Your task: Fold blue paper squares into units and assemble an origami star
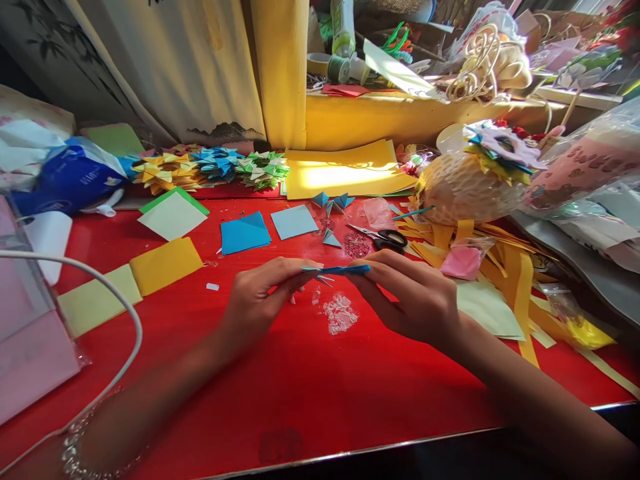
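A thin folded piece of blue paper (340, 270) is held flat between both hands above the red table (300, 387). My left hand (263, 297) pinches its left end with closed fingers. My right hand (410, 293) pinches its right end, fingers pressed together. Under the hands lies a small clear plastic scrap (340, 313). Beyond them sit blue paper squares (245, 233), a paler blue square (294, 221) and small folded blue triangles (333, 200).
Black-handled scissors (385, 237) lie behind my right hand. Yellow paper strips (515, 273) and a pink packet (463, 261) crowd the right. Yellow and green squares (165, 265) lie left, folded paper pieces (215, 167) at the back, a white cable (125, 313) at left.
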`<state>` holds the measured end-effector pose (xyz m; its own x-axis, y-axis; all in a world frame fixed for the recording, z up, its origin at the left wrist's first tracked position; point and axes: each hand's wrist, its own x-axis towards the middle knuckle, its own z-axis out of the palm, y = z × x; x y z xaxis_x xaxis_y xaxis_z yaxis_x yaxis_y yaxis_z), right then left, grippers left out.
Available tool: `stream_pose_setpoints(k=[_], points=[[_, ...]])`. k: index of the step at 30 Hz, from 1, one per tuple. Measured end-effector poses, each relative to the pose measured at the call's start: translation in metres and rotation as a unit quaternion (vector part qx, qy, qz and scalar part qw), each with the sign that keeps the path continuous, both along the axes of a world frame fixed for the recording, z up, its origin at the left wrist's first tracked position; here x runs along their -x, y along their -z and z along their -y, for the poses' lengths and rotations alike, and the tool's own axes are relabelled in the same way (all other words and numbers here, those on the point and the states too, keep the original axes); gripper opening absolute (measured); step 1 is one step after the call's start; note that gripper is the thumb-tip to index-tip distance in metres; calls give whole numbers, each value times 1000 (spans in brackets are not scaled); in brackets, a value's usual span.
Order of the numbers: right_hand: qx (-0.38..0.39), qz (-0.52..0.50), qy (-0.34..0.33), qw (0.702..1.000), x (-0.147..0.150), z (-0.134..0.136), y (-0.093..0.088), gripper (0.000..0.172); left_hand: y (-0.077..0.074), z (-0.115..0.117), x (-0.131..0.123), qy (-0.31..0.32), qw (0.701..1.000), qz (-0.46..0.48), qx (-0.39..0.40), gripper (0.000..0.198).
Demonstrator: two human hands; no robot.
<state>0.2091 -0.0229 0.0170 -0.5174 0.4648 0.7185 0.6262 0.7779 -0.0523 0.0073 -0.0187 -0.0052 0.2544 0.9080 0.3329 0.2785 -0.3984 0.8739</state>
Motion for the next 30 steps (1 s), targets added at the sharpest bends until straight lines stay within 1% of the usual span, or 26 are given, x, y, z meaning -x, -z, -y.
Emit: stream_pose_setpoints(k=[3,6,10,13,19,27,30], points=[[77,-57,-4,995,3,-2,-2,18,1,-1,1,3,1000,5,1,17],[143,-76,-6,987,4,-3,-5,20,1,-1,1,0,1000,6,6,15],[173,-72,-7,982,2,-4,-7,22,0,-1,1,7,1000,4,13,15],[153,-54,-17,987,0,-6,-7,22,-1,-2,1,18,1000,1,12,15],[64,0,-31,997,-6,-8,-6,16,3,-5,2,43,999,-8,-12,17],[-1,71,-8,997,-14,-10,-4,20,2,-5,4,69,997,-36,-21,20],[-34,87,-17,995,-17,-11,-1,21,2,-5,4,74,995,-51,-35,21]])
